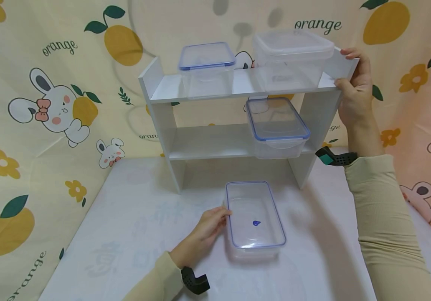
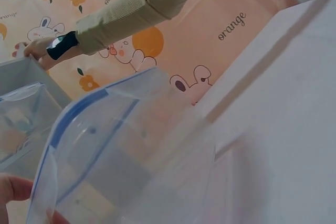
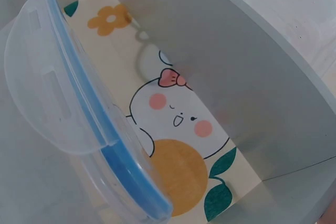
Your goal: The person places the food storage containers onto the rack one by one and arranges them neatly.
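A clear plastic food container (image 1: 254, 215) with a blue-edged lid stands on the white table. My left hand (image 1: 206, 228) holds it by its left edge. In the left wrist view that container (image 2: 131, 145) fills the middle, with a thumb (image 2: 17, 188) at its rim. Farther back is a white two-tier shelf (image 1: 211, 142). My right hand (image 1: 356, 90) grips the top of its right side panel, thumb in front. The right wrist view looks into the shelf past a blue-sealed container (image 3: 79, 87); that hand is almost wholly out of this view.
On the top board sit a blue-lidded container (image 1: 208, 69) and a larger clear-lidded one (image 1: 294, 60). Another blue-lidded container (image 1: 278, 125) sits at the right of the middle board, jutting forward. A patterned cloth (image 1: 57, 167) hangs behind the white table (image 1: 125, 234).
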The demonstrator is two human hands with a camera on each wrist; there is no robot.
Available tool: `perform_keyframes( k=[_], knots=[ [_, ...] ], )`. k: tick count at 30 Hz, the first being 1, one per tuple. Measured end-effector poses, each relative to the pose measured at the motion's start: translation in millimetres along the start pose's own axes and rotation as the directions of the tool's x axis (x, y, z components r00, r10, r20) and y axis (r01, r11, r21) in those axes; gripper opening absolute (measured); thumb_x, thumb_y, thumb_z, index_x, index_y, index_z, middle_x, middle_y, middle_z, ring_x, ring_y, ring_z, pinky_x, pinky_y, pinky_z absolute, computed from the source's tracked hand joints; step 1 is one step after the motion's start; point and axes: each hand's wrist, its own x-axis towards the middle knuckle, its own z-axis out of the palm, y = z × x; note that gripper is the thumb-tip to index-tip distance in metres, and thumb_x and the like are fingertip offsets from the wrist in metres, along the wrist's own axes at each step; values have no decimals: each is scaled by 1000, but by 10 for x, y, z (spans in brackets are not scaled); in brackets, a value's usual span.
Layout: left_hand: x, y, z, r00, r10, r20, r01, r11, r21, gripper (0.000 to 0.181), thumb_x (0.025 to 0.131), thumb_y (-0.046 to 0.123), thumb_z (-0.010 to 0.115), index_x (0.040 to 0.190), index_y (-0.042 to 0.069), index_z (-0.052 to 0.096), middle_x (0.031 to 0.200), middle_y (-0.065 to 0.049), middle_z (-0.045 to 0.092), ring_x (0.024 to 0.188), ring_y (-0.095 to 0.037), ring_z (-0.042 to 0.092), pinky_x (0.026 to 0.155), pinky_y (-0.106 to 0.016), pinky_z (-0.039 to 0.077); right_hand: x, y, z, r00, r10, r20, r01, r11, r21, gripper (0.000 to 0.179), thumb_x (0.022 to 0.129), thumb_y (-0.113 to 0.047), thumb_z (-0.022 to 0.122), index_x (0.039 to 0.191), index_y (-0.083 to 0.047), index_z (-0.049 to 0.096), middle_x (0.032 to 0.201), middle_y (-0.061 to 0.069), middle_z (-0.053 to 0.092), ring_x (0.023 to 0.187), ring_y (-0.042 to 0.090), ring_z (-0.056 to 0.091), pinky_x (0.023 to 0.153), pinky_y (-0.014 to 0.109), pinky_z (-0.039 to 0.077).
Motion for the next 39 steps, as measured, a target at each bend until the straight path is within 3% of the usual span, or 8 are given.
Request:
perform_keyframes(
  k=[4,12,18,27,32,39],
  knots=[
    [-9,23,-52,1000,14,-7,-14,1000,-11,44,88,7,57,124,-17,48,90,5,63,83,-4,57,78,-14,50,4,-4,-3,1000,-1,2,1,1000,5,49,84,28,32,111,-9,51,133,2,47,128,23,38,116,35,33],
    [-23,84,-111,998,53,-36,-54,998,-26,24,86,5,57,106,-10,56,77,9,59,73,-3,54,71,-14,47,13,-12,-2,1000,-1,17,0,1000,29,48,84,27,34,111,-9,50,132,2,47,127,23,38,115,35,34],
    [-59,139,-124,997,68,-47,-69,998,-11,19,85,4,57,101,-8,59,74,10,60,71,-3,52,69,-15,45,13,-9,-9,1000,8,29,-9,999,44,48,84,27,34,112,-9,50,132,3,47,127,24,37,116,37,34],
    [-129,241,-145,998,51,-26,-51,999,13,44,87,3,55,124,-20,48,81,9,62,71,0,55,69,-10,49,14,22,-20,998,-43,48,42,999,16,48,84,27,33,112,-8,51,132,4,49,126,27,39,116,41,34],
    [-164,293,-163,998,51,-24,-51,999,16,42,88,4,54,122,-19,48,79,10,62,70,1,55,70,-10,49,8,39,-33,995,-86,50,87,996,-25,49,83,28,33,110,-8,53,132,5,51,125,29,41,114,40,36],
    [-194,351,-200,998,58,-17,-58,998,14,40,89,4,53,122,-19,48,79,11,63,69,2,57,71,-10,50,1,12,-16,998,-39,38,39,999,18,49,84,28,32,111,-8,51,132,4,49,127,26,39,117,40,32]
  ],
)
